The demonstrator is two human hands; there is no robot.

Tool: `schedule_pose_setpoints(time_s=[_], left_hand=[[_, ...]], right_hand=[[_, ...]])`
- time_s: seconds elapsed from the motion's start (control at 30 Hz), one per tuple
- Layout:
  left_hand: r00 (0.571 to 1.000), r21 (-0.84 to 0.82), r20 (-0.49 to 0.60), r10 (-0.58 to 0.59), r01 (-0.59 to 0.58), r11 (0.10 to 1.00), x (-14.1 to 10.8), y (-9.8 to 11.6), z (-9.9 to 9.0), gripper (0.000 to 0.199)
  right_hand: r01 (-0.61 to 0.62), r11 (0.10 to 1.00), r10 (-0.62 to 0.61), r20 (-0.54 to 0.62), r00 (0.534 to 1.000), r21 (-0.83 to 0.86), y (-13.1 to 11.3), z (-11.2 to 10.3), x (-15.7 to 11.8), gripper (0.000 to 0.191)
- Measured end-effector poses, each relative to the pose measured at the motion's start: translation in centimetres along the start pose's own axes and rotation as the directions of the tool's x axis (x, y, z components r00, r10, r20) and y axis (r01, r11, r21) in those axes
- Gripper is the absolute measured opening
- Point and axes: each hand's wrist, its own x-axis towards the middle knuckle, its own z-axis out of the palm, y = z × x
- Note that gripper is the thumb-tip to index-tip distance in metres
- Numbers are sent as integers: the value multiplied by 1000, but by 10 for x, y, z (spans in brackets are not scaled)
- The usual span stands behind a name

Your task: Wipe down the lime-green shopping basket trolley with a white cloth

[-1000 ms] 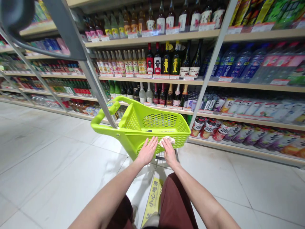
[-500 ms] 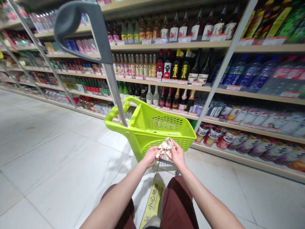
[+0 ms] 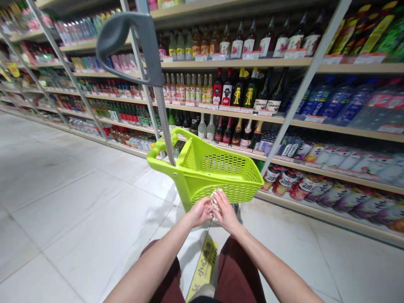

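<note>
Between my two hands is a small crumpled cream cloth (image 3: 215, 202), mostly covered by fingers, so its full shape is hidden. My left hand (image 3: 201, 211) curls its fingers against the cloth's left side. Over the right side lies my right hand (image 3: 226, 211), fingers fairly straight and pressing the cloth toward the left palm. Both hands are just in front of the near wall of a lime-green shopping cart basket (image 3: 227, 191), above my knees.
A grey handle (image 3: 154, 50) on a metal pole rises from the cart at the left. Behind it, shelves (image 3: 230, 112) hold many bottles. Pale tiles (image 3: 78, 223) cover the floor, with a yellow floor sticker (image 3: 203, 267) between my legs.
The cloth was spread and pinched between both hands; now it is bunched smaller, with my right hand laid over it. The cart and shelves appear shifted slightly right in view.
</note>
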Motion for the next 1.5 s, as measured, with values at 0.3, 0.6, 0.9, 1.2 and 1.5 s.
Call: schedule_pose_setpoints(time_s=[0.3,0.6,0.9,1.2,1.5], left_hand=[[847,960,-27,531,-125,249,15,8,-16,48],[828,766,371,419,-17,-643,-2,-3,-42,58],[730,704,412,545,124,-699,-13,24,-56,61],[724,736,386,573,134,-664,-35,19,-86,58],[715,748,357,602,167,-642,-46,18,-101,60]], right_hand=[[116,936,-177,-160,971,-331,50,-9,47,43],[222,913,-221,41,974,-343,57,35,-1,38],[267,918,-288,-31,957,-295,28,30,57,38],[315,930,-317,17,948,-192,2,43,54,39],[331,915,-329,45,943,-231,1,53,78,38]])
